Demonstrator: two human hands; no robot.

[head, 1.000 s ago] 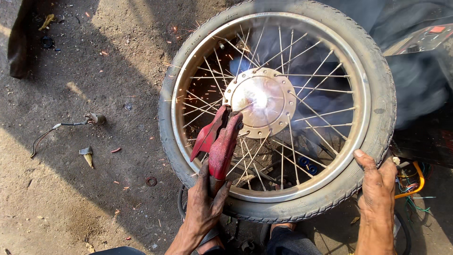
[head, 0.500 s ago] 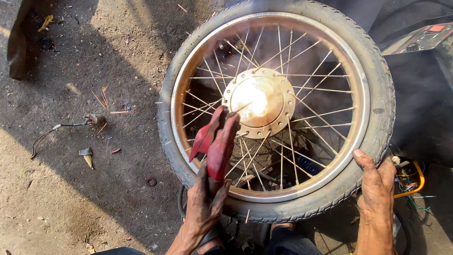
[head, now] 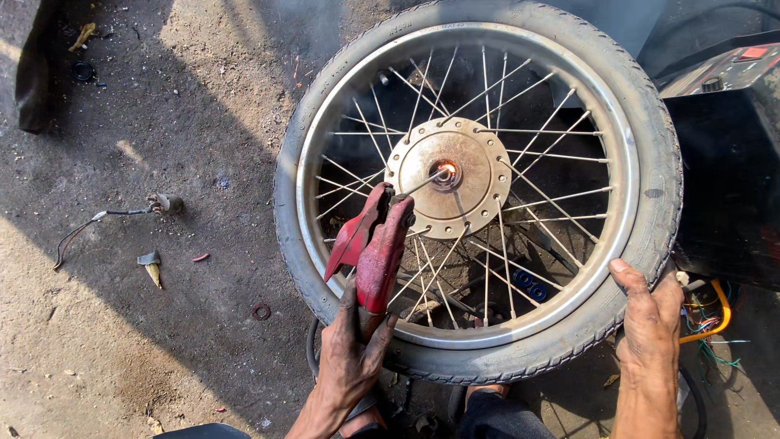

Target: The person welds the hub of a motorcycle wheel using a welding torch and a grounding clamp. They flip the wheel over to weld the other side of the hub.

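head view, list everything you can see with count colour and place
wheel: one, grey tyre, silver rim and spokes, lying flat at centre
hub: one, tan disc, wheel centre, glowing spot in its middle
rod: one, thin, from holder tip to hub
holder: one, red clamp, over the spokes, lower left of hub
welder: one, black box, right edge
wires: several, orange, green and others, lower right
cable: one, dark, on ground at left
ring: one, small, reddish, on ground
left hand: grips holder
right hand: rests on tyre
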